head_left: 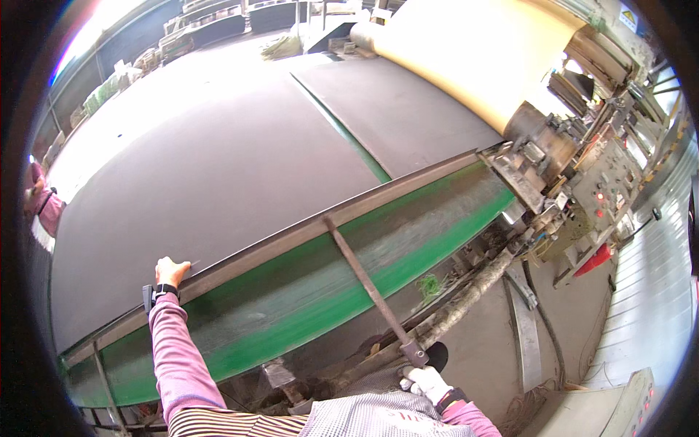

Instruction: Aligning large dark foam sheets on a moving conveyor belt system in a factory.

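Observation:
A wide, dark grey sheet (pixel 196 175) lies flat over the long machine bed. My bare left hand (pixel 172 272) is at its near edge, fingers bent closed over the rim. A dark band sits on that wrist. Low in the picture, my right hand (pixel 427 382) wears a white glove and is closed close to my body. Just above it are a dark rounded thing (pixel 437 355) and the block at the lower end of a slanting metal bar (pixel 371 288). What the right fingers hold is hidden.
A second dark sheet (pixel 408 105) lies beyond a narrow green gap, near a large yellowish roll (pixel 473 51). Green belt (pixel 291 339) hangs under the bed. Machinery with a control panel (pixel 608 193) stands right. Another person's sleeve (pixel 49 211) shows at far left.

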Demonstrator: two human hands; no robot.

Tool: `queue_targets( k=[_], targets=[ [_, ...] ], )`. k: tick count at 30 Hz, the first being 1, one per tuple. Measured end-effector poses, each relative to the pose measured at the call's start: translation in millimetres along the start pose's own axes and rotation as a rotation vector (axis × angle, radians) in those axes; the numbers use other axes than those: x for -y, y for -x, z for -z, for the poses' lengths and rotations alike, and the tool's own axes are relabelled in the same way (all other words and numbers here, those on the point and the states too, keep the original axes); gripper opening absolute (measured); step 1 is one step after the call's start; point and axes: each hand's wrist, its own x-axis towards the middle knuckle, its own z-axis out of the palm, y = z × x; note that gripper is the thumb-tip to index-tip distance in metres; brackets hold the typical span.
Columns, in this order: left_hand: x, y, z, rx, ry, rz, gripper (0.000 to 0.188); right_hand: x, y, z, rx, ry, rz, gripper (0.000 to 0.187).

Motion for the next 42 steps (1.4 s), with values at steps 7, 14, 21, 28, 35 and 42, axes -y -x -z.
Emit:
queue_targets(
  k=[7, 14, 21, 28, 35, 42],
  targets=[
    [-90.5, 43.3, -15.4, 0.015, 0.279, -0.442, 0.045, 1.7, 1.3, 0.1, 0.029, -0.039, -0.005, 0.027],
    [-42.2, 25.5, -36.5, -0.334, 0.148, -0.52, 0.044, 0.2, 4.7, 0.7, 0.043, 0.01, -0.002, 0.032],
    [93.0, -22.2, -42.1, -0.246, 0.153, -0.132, 0.055, 1.6, 2.6, 4.0, 0.079, -0.023, 0.034, 0.028],
    [-27.9, 36.8, -55.1, -0.269, 0.082, -0.519, 0.04, 0.1, -2.8, 5.1, 0.106, -0.034, 0.025, 0.03],
    [-164.9, 97.4, -45.8, -0.318, 0.018, -0.62, 0.05, -2.1, -5.1, 5.3, 0.111, -0.057, 0.012, 0.029],
    [-242.1, 92.4, -55.4, 0.035, 0.366, -0.81, 0.051, -10.6, -12.1, 5.5, 0.083, -0.03, 0.03, 0.03]
  ],
)
